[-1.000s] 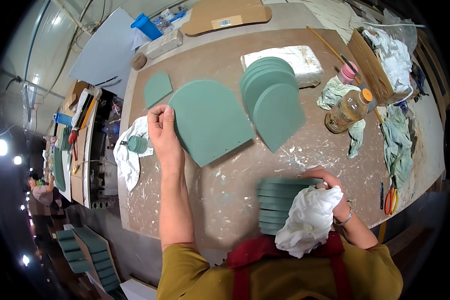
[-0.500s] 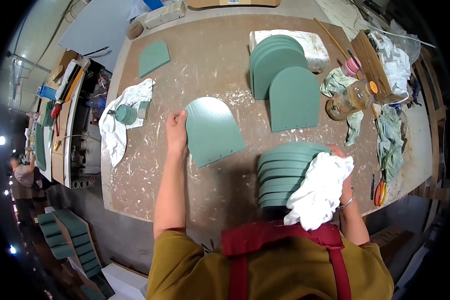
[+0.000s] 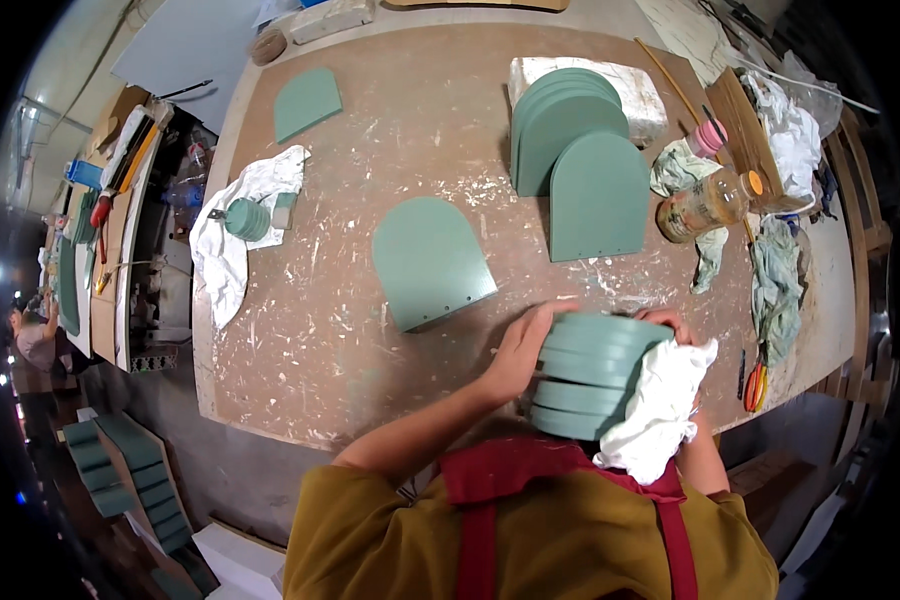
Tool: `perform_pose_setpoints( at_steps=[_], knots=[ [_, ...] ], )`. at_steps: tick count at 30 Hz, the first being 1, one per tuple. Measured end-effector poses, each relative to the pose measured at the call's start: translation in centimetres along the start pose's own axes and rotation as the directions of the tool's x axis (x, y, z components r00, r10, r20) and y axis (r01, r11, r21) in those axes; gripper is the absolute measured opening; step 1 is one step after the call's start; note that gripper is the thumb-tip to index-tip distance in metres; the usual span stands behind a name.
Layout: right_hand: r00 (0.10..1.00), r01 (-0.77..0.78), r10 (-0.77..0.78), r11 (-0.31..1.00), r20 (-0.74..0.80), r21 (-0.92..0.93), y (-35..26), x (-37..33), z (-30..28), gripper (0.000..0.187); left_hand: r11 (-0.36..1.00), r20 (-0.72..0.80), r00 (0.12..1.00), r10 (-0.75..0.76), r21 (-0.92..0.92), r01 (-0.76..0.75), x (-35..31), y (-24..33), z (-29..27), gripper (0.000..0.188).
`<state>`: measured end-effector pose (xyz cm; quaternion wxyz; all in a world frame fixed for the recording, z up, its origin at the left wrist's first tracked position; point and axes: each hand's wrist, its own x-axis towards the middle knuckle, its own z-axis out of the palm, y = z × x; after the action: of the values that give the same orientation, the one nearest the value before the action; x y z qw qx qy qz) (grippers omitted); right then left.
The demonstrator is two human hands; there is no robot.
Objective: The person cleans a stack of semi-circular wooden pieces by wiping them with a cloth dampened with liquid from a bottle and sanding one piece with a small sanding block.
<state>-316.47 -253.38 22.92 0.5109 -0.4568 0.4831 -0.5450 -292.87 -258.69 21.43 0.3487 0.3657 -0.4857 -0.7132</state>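
Observation:
A stack of several green arched panels is held up on edge close to my chest. My left hand is closed against its left side, fingers over the far edge. The fingers of my right hand curl round the far right corner; the rest of that hand is largely behind a white cloth draped over the stack's right side. Left of the stack, a single green arched panel lies flat on the table, small holes along its straight edge.
Arched panels lean on a white block on the worktable. A bottle, rags and orange-handled scissors lie at right. Another panel and a white cloth bearing a round green object are at left.
My left hand has let go of the flat panel and moved right, onto the stack. The stack has tilted and shifted slightly right, with the cloth and my right hand.

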Motion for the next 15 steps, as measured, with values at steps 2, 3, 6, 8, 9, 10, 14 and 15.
perform_pose_setpoints(
  at_steps=[2, 3, 6, 8, 9, 10, 14, 15],
  knots=[
    [0.993, -0.116, 0.116, 0.969, 0.014, 0.218, -0.7, -0.2, 1.6, 0.057, 0.997, -0.054, 0.996, 0.067, 0.038, -0.065, -0.5, -0.6, 0.4, 0.037],
    [0.997, -0.072, 0.072, 0.991, 0.011, 0.112, -0.3, -0.3, 1.7, 0.056, 0.994, -0.082, 0.992, 0.099, 0.053, -0.095, -0.9, -0.7, 0.7, 0.038],
    [0.998, -0.058, 0.055, 0.989, 0.029, 0.135, -0.5, -1.6, 3.2, 0.047, 0.988, -0.186, 0.974, 0.133, -0.048, -0.144, -4.2, -0.3, 1.2, 0.039],
    [0.996, 0.023, -0.006, 0.981, 0.089, -0.192, -1.5, -1.2, 4.0, 0.039, 0.986, -0.184, 0.974, 0.133, -0.077, -0.149, -5.3, -0.7, 0.7, 0.038],
    [0.995, 0.007, 0.008, 0.988, 0.1, -0.156, -2.3, -0.3, 4.5, 0.036, 0.989, -0.197, 0.975, 0.099, -0.085, -0.118, -5.3, -0.7, 0.3, 0.038],
    [0.993, 0.038, -0.01, 0.969, 0.115, -0.246, -2.0, 0.0, 4.9, 0.036, 0.992, -0.209, 0.976, 0.065, -0.096, -0.087, -5.5, -0.6, -0.1, 0.038],
    [0.961, -0.12, 0.147, 0.985, 0.233, -0.124, -2.0, 0.3, 4.4, 0.039, 0.979, -0.148, 0.97, 0.192, -0.038, -0.199, -7.0, 0.8, -0.4, 0.04],
    [0.929, -0.194, 0.215, 0.976, 0.303, -0.097, -2.5, 0.4, 3.8, 0.041, 0.975, -0.103, 0.969, 0.224, 0.017, -0.223, -7.2, 0.6, -0.6, 0.038]
  ],
)
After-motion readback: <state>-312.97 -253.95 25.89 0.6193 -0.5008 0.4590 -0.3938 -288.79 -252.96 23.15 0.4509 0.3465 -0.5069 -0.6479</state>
